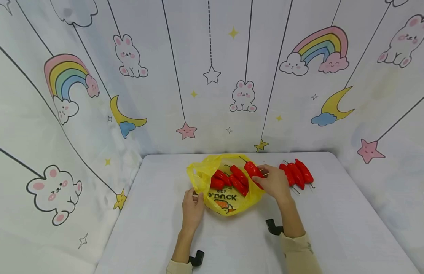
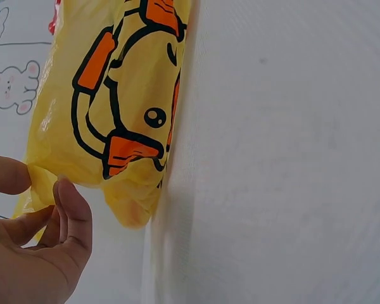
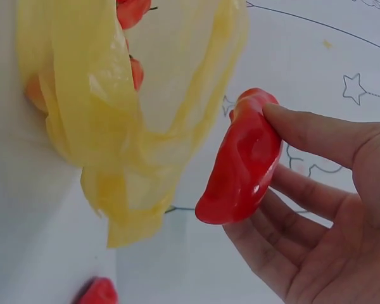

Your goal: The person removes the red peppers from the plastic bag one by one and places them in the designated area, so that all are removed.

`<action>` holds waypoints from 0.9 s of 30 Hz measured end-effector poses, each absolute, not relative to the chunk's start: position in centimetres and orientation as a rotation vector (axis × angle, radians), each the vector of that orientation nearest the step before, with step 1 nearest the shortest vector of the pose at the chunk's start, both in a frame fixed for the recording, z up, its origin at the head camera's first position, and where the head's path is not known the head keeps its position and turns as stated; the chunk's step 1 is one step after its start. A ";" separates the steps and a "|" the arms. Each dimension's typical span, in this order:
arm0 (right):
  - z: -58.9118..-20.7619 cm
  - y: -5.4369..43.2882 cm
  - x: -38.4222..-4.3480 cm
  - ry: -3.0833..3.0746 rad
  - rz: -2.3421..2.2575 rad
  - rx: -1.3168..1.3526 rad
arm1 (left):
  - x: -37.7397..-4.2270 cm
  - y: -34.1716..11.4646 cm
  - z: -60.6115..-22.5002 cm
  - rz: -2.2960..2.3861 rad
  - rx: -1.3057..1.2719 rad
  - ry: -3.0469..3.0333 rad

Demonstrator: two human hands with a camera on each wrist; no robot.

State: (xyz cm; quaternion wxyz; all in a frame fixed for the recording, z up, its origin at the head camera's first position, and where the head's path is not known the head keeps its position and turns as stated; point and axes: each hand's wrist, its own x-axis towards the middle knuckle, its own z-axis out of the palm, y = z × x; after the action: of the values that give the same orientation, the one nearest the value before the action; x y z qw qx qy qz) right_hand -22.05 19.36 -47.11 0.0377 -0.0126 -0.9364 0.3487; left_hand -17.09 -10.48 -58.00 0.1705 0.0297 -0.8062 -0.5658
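Note:
A yellow plastic bag (image 1: 254, 198) with a printed cartoon duck lies on the table with its mouth spread. Several red peppers (image 1: 238, 184) are inside it. At the bag's left side, my left hand (image 1: 193, 210) pinches the rim between thumb and fingers; the left wrist view shows the pinched yellow film (image 2: 43, 185). Over the bag's right side, my right hand (image 1: 275, 182) holds one red pepper (image 1: 252, 170) between thumb and fingers. In the right wrist view this glossy pepper (image 3: 244, 161) is apart from the bag's rim.
To the right of the bag, 3 red peppers (image 1: 295, 175) lie side by side on the white table (image 1: 335, 228). A white curtain (image 1: 212, 114) with cartoon bunnies, rainbows and stars stands behind and at both sides. Black mounts (image 1: 274, 227) are on both wrists.

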 end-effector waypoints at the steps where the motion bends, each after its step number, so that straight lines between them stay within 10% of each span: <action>1: -47.2 19.5 -22.0 -2.867 1.072 -0.036 | -17.1 -10.5 -58.0 -1.606 0.086 -2.291; 27: -48.3 23.9 -22.4 -2.802 0.955 -0.162 | -17.1 -10.4 -58.0 -1.599 0.090 -2.296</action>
State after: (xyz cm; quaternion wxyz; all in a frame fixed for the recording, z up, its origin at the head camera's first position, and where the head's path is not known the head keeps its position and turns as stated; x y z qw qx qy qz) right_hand -22.42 23.93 -48.27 0.0882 -0.0544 -0.9415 0.3207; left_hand -17.08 -10.41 -58.01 0.1702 0.0317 -0.8082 -0.5629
